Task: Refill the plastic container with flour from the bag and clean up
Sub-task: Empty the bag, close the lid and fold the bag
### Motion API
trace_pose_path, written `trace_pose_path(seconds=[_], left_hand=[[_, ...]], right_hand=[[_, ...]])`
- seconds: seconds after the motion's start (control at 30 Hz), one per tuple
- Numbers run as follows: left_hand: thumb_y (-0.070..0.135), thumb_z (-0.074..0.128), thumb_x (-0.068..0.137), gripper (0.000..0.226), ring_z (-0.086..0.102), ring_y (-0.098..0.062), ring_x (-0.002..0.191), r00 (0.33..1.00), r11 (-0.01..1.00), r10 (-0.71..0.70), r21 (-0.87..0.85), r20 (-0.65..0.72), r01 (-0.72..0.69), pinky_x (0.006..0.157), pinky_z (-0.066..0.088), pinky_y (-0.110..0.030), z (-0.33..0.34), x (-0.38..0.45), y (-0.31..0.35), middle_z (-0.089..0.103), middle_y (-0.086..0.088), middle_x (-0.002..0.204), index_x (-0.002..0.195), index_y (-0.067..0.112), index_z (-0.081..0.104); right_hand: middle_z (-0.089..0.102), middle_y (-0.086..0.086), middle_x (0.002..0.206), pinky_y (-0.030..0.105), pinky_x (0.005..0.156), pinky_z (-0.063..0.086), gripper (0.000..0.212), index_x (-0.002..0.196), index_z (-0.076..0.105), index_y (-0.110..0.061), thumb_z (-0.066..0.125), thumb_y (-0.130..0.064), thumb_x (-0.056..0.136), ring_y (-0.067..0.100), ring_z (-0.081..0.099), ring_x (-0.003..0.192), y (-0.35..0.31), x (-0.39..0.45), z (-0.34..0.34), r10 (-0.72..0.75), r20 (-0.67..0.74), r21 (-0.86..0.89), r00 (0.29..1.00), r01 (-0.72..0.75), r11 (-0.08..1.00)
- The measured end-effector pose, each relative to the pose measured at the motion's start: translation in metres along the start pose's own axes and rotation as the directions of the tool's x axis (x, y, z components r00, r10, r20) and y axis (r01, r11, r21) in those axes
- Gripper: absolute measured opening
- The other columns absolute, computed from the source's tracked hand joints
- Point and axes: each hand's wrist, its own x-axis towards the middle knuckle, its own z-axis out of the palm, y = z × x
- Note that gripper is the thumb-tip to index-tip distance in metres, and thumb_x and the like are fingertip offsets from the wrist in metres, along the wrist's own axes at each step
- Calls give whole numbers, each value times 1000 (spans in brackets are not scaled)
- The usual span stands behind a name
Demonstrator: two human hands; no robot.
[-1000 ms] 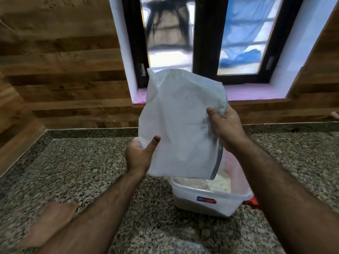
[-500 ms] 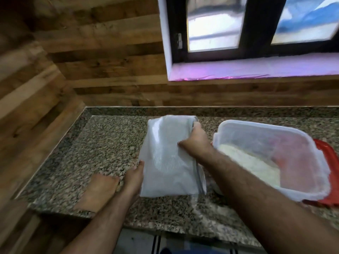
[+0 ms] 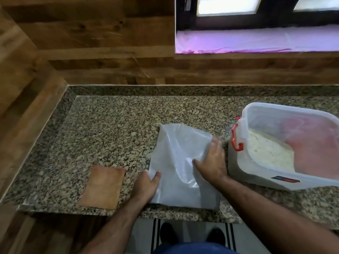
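**Flour bag flat on the bench, tub sitting beside it**

So right at the near edge of the granite bench (image 3: 113,125) there's the empty-looking flour bag (image 3: 176,162), whitish and see-through, lying flat with its bottom end almost at the lip. Both hands are on it. The left hand (image 3: 146,186) has the bag's near left corner, thumb on top and the rest tucked under, so that grip looks like a pinch on the plastic. The right hand (image 3: 212,162) is laid on top along the bag's right side, fingers spread and fairly straight, pressing down rather than grabbing anything.

Just left of the bag, also at the near edge, is a flat orange-brown cloth (image 3: 102,187), not touching the bag as far as I can see.

To the right, close beside the right hand, stands the plastic container (image 3: 244,165), open, clear walls, with a red latch (image 3: 236,140) hanging on its left end. There's a heap of flour (image 3: 267,153) inside, piled toward the left side. It sits toward the right edge of the bench and runs out of view there.

Behind all that is wood-panelled wall (image 3: 91,52) and a window sill (image 3: 256,41) with a pinkish glow.
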Motion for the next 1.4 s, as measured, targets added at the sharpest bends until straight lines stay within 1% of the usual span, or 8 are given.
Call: trace_pose_path(seconds=[0.2, 0.37, 0.63, 1.0, 1.1, 1.2, 1.27, 1.4], left_hand=[[49, 46, 107, 64, 43, -31, 145, 894, 912, 397, 193, -205, -361, 116, 45, -53, -6, 3, -17, 46, -10, 162, 160, 12, 45], [48, 28, 115, 66, -4, -18, 169, 693, 639, 717, 330, 69, -694, 137, 3, -44, -19, 53, 30, 4, 0, 183, 173, 19, 16], [93, 2, 92, 116, -25, -25, 165, 693, 287, 588, 692, 418, -662, 135, -9, -48, -5, 140, 66, -28, -11, 177, 168, 9, -22], [114, 23, 66, 148, -35, -22, 161, 615, 190, 456, 605, 643, -773, 133, -18, -51, -25, 172, 65, -41, -6, 172, 165, 19, -33], [109, 25, 73, 143, -17, -21, 167, 611, 186, 420, 595, 672, -782, 134, -14, -53, -40, 168, 80, -22, -6, 180, 171, 14, -18], [80, 24, 103, 95, 10, -18, 168, 610, 345, 557, 511, 564, -787, 134, -4, -60, -50, 148, 96, 14, -3, 182, 171, 14, 23], [65, 26, 110, 74, 30, -19, 163, 628, 512, 671, 366, 394, -777, 134, 11, -61, -54, 127, 106, 36, -3, 175, 163, 17, 45], [39, 43, 115, 46, 66, -22, 127, 635, 633, 772, -48, -26, -772, 108, 51, -36, -56, 68, 149, 73, -6, 138, 144, 12, 67]], right_hand=[[-9, 5, 179, 56, 133, 5, 72, 172, 10, -31, 30, -61, 110, 32, -13, 165, -4, -30, 47, -497, 228, -267, 837, 545, 795], [-16, -1, 179, 55, 133, -1, 69, 172, -2, -32, 21, -58, 112, 27, -15, 165, -2, -33, 85, -493, 403, -301, 771, 620, 724], [-24, -1, 177, 59, 131, -6, 98, 168, -21, -24, 14, -85, 99, 26, -23, 163, 14, -29, 105, -391, 472, -345, 790, 574, 743], [-40, 5, 171, 78, 117, -20, 153, 165, -27, -33, 29, -118, 51, 38, -40, 155, 6, -38, 98, -120, 392, -432, 912, 298, 851], [-34, 6, 173, 75, 122, -14, 153, 167, -21, -30, 34, -116, 53, 38, -33, 159, 6, -34, 87, -117, 459, -409, 881, 326, 852], [20, 10, 176, 61, 127, 20, 123, 166, 23, -23, 51, -98, 73, 37, 21, 162, -4, -23, 54, -157, 451, -393, 879, 354, 849], [61, 6, 141, 47, 108, 46, 75, 135, 60, -19, 65, -73, 84, 34, 60, 131, -17, -21, 22, -308, 350, -396, 885, 437, 807], [75, 1, 116, 44, 87, 57, 38, 113, 73, -18, 71, -49, 91, 32, 70, 102, -37, -32, -58, -554, 53, -365, 831, 532, 764]])
